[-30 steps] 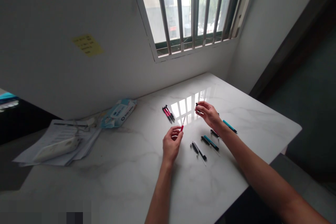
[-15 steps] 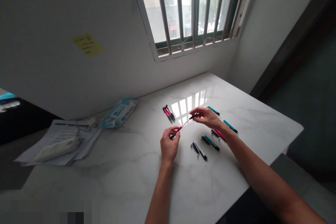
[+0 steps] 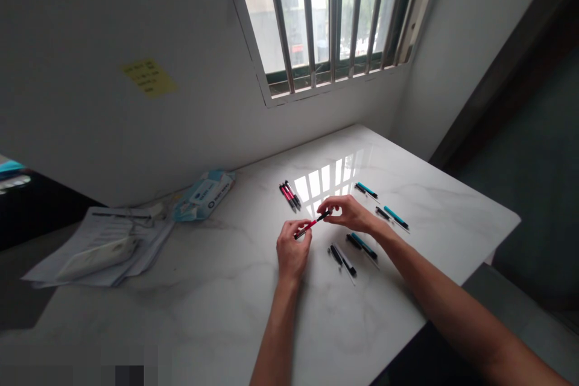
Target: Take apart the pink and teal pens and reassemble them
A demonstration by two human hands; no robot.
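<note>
The left hand (image 3: 293, 250) and the right hand (image 3: 350, 215) held one red pen (image 3: 310, 227) between them, just above the white desk (image 3: 434, 205). The left grip was closed on the red barrel's near end. The right grip pinched its black far tip. Teal pens (image 3: 363, 245) lay on the desk to the right, and a finished pair (image 3: 289, 195) lay farther off.

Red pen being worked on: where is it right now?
Head view, centre of the table: the red pen is held between the left hand and the right hand, just nearer than the cluster of red pens.
</note>
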